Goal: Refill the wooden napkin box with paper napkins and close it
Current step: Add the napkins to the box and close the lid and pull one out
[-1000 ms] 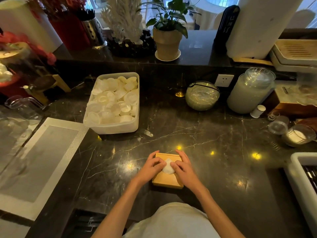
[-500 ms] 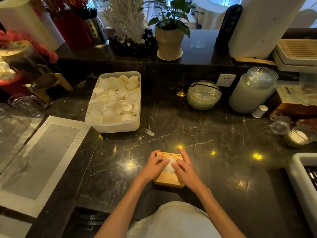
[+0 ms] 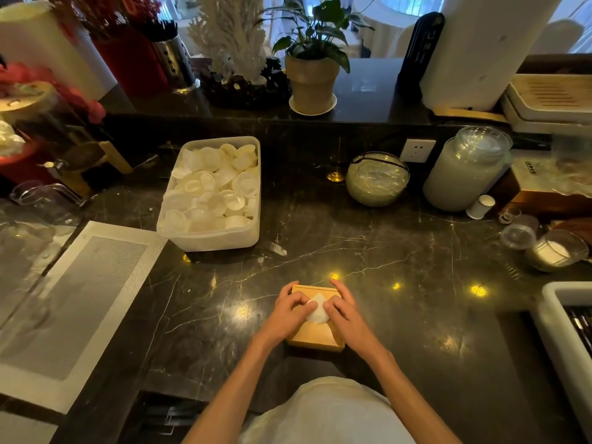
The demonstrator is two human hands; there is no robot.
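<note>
There, both hands lay on the wooden napkin box (image 3: 315,338): left hand (image 3: 288,312) and right hand (image 3: 344,315), fingers curled, pinched the white napkin (image 3: 316,310); bare dark counter (image 3: 416,315) lay all round.

Both hands are covering the wooden napkin box (image 3: 315,337) top; the white napkin (image 3: 316,312) is showing only partly between them. Lid seating is not discernible. White bin (image 3: 559,318) is running off the right edge, contents possibly cutlery.
</note>
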